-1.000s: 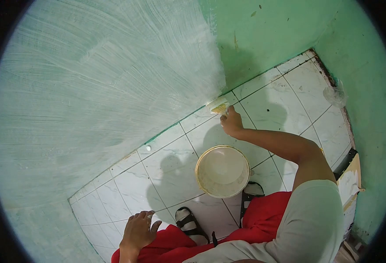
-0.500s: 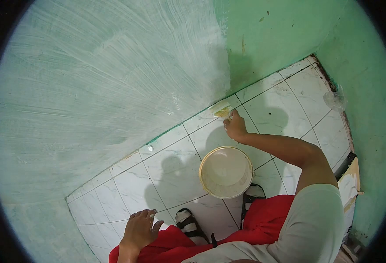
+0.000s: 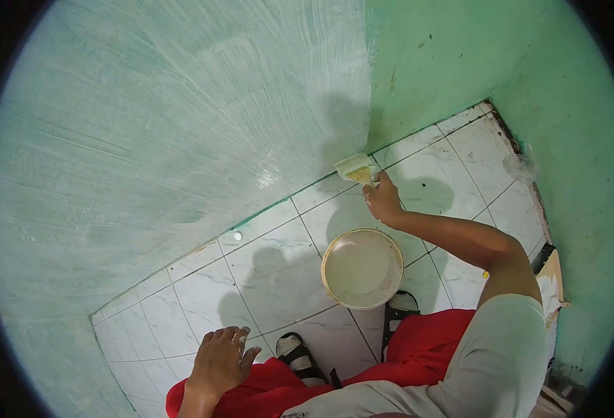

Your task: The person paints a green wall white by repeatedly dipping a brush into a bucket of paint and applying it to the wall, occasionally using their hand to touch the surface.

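Observation:
My right hand [image 3: 383, 199] is closed on the handle of a wide brush [image 3: 355, 168] with pale paint on its bristles. The brush is at the foot of the wall, where the wall meets the tiled floor. Below that hand stands a round bucket [image 3: 362, 269] holding whitish liquid. My left hand [image 3: 223, 359], with white smears on its fingers, hangs over my red-clothed leg [image 3: 265, 386], fingers apart and holding nothing. The wall [image 3: 181, 125] has streaky white paint on its left part and bare green on its right part.
White tiles [image 3: 272, 279] cover the floor. A clear crumpled plastic bag [image 3: 521, 166] lies by the right wall. A small white round thing [image 3: 238, 236] sits near the wall's foot. My sandalled feet are close to the bucket. Board-like items [image 3: 550, 285] lean at the right.
My right hand and the brush have shifted slightly, with the brush head turned a little. The view has shifted slightly. My left hand keeps much the same pose.

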`<state>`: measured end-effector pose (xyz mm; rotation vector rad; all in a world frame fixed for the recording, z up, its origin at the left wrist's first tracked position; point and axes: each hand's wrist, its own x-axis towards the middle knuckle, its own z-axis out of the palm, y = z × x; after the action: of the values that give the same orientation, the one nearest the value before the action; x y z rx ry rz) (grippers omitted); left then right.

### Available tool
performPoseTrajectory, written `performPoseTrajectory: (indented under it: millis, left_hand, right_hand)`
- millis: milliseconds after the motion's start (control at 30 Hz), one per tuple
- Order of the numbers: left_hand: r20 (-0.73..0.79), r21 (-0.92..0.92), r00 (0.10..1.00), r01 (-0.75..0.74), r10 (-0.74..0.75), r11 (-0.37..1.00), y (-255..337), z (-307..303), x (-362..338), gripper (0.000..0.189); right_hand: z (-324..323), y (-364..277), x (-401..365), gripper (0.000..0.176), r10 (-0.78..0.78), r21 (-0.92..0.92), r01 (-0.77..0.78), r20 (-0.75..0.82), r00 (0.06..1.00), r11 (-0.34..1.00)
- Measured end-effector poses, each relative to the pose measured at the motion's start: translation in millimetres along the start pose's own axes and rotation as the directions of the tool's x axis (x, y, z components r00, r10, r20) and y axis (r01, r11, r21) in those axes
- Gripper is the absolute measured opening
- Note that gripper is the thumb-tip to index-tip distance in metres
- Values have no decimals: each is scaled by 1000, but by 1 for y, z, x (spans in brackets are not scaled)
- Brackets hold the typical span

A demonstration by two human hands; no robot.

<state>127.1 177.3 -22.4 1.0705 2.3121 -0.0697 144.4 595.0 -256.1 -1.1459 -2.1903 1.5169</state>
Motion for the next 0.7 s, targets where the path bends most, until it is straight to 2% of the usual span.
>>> performPoseTrajectory:
  millis: [67, 133, 267, 333, 367, 433, 533, 700]
  left_hand:
    - [-11, 0, 1000, -17, 17, 1000, -3, 0, 0, 45]
    - [9, 4, 1000, -26, 26, 1000, -6, 0, 1, 46]
    - [4, 14, 998, -64, 64, 998, -13, 2, 3, 46]
    - [89, 29, 995, -46, 43, 999, -11, -3, 6, 48]
    - [87, 28, 995, -47, 44, 999, -11, -4, 6, 48]
    - [86, 14, 995, -50, 48, 999, -12, -5, 7, 48]
    - [106, 11, 993, -60, 58, 998, -14, -8, 9, 49]
    - [121, 14, 992, -39, 37, 999, -2, -14, 15, 50]
  right_hand:
    - [9, 13, 7, 31, 45, -30, -44, 28, 999, 999]
    - [22, 18, 16, 36, 49, -223, -41, 31, 998, 974]
    - [39, -1, 21, 39, 47, -161, -34, 78, 996, 986]
    - [43, -13, 17, 38, -70, -184, 55, -77, 995, 981]
    - [40, -16, 14, 38, -72, -186, 56, -77, 994, 981]
    - [31, -19, 8, 37, -27, -75, 25, -29, 999, 997]
    - [-1, -42, -19, 37, 3, -70, -1, 16, 1000, 998]
    - [-23, 7, 7, 36, 12, -163, -28, -97, 995, 986]
